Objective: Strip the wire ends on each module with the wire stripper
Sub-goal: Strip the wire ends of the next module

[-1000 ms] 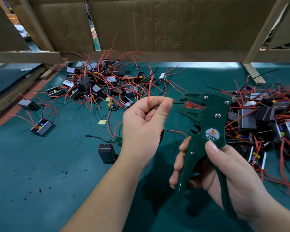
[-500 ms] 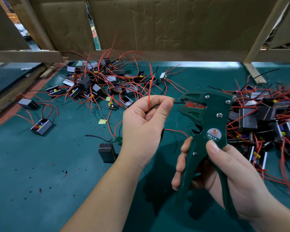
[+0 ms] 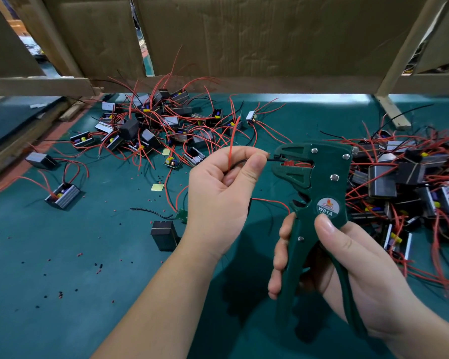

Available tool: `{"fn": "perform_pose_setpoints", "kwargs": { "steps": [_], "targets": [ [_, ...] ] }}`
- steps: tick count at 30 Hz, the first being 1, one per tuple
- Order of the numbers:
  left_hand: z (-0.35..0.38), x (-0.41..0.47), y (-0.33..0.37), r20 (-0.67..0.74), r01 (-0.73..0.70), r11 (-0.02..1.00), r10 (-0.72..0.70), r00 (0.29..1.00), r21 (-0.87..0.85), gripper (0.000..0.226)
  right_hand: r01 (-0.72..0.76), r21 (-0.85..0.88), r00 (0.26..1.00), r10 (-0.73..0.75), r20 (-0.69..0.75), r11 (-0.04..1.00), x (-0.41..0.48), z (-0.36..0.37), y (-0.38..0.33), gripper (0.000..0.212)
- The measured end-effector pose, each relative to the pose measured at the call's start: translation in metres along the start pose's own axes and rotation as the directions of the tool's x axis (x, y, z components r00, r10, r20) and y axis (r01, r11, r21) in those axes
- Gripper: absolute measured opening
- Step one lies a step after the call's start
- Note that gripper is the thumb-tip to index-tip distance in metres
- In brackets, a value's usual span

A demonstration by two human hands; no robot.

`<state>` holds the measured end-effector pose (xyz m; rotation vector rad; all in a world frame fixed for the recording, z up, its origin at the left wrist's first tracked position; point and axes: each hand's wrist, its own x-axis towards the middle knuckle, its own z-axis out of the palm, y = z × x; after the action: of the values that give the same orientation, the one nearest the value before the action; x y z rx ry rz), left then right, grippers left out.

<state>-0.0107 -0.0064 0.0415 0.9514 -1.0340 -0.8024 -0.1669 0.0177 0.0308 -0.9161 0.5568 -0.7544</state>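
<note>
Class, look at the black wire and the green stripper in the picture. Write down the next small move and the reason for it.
Probably squeeze the handles. The left hand pinches the black wire, whose tip already lies in the open mouth of the wire stripper, and the right hand grips the handles, which are spread apart.

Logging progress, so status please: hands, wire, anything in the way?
Right hand grips wire stripper. Left hand pinches black wire, end in its mouth. Red wire sticks up from left hand, clear of tool.
</note>
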Motion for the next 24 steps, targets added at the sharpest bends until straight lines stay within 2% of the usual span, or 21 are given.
{"fn": "perform_pose_setpoints", "kwargs": {
  "steps": [24],
  "targets": [
    [0.0002, 0.0004, 0.0007, -0.011, -0.041, 0.999, 0.041, 0.999, 0.024, 0.006, -0.005, 0.016, 1.000, 0.005, 0.001, 1.000, -0.0009, 0.0006, -0.0002, 0.054]
  ]
}}
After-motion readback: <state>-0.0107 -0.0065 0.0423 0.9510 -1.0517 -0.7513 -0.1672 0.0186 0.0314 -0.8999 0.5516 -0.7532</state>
